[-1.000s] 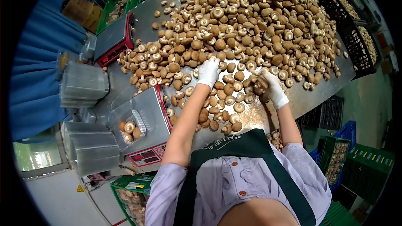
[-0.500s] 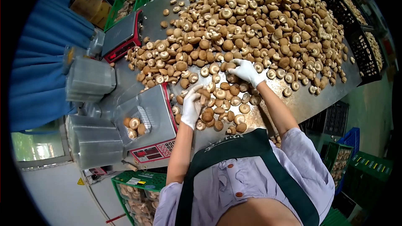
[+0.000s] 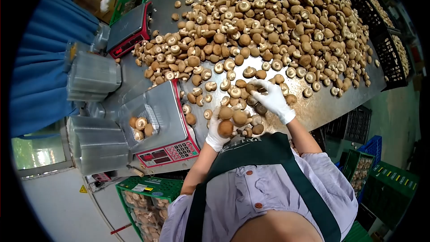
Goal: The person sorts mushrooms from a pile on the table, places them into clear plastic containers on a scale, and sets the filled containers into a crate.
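Note:
My left hand [image 3: 215,133], in a white glove, is closed around several brown-capped mushrooms [image 3: 225,128] close to my apron. My right hand [image 3: 273,100], also gloved, reaches over the loose mushrooms in front of me, its thumb and fingers curled on a mushroom [image 3: 251,88]. Beyond both hands rises a large mushroom pile [image 3: 277,22] on the metal table [image 3: 322,110]. To the left, a clear plastic tray [image 3: 153,117] with several mushrooms rests on a scale [image 3: 168,103] with a red keypad front.
Stacked clear trays [image 3: 96,145] stand left of the scale. A second red scale [image 3: 130,31] is farther back. Black crates [image 3: 389,54] of mushrooms border the table's right side. A green crate [image 3: 148,188] sits below the front edge. Another person's gloved hand [image 3: 106,2] appears at top left.
My left hand has moved right and nearer my body, now with several mushrooms in it. My right hand has come slightly nearer me. Another person's hand has appeared at top left.

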Demonstrator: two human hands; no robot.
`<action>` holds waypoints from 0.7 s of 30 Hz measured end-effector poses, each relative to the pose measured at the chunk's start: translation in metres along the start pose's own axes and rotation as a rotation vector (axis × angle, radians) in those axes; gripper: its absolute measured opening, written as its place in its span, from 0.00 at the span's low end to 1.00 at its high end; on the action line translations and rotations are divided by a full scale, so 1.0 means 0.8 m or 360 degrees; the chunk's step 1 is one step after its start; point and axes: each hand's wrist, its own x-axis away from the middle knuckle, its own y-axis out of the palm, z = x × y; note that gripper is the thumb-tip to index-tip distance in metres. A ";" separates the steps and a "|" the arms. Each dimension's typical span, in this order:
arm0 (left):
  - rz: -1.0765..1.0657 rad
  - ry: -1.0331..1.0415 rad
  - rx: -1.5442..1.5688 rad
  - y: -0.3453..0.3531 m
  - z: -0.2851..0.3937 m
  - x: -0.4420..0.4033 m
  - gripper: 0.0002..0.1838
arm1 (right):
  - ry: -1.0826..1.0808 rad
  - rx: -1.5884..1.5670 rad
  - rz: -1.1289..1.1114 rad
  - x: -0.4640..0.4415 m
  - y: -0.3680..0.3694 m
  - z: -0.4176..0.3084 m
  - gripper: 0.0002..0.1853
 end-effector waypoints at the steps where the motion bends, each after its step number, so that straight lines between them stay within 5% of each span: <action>1: -0.0153 0.0043 0.0157 0.003 0.001 0.005 0.38 | 0.0061 0.0179 -0.0079 -0.004 -0.009 0.001 0.20; 2: -0.0156 0.0043 0.0155 0.008 0.003 0.010 0.38 | -0.0073 0.0194 -0.0057 -0.008 -0.004 0.011 0.20; 4: 0.0358 0.0307 0.0020 0.018 0.005 0.021 0.33 | -0.0282 0.0330 -0.0077 -0.013 0.009 0.020 0.20; 9: 0.0396 0.0298 -0.0027 0.004 0.016 0.037 0.26 | -0.0782 0.0887 -0.0076 -0.037 0.078 0.038 0.19; 14: 0.0625 0.0496 -0.0228 0.008 0.023 0.050 0.25 | -0.0266 0.0410 -0.0409 -0.053 0.058 0.026 0.22; 17: 0.0763 0.0737 -0.0324 0.032 0.037 0.061 0.27 | -0.0247 0.0481 -0.0266 -0.050 0.035 0.025 0.22; 21: 0.0267 0.0854 -0.0268 0.036 0.048 0.072 0.29 | -0.0308 0.0360 -0.0235 -0.042 0.024 0.033 0.22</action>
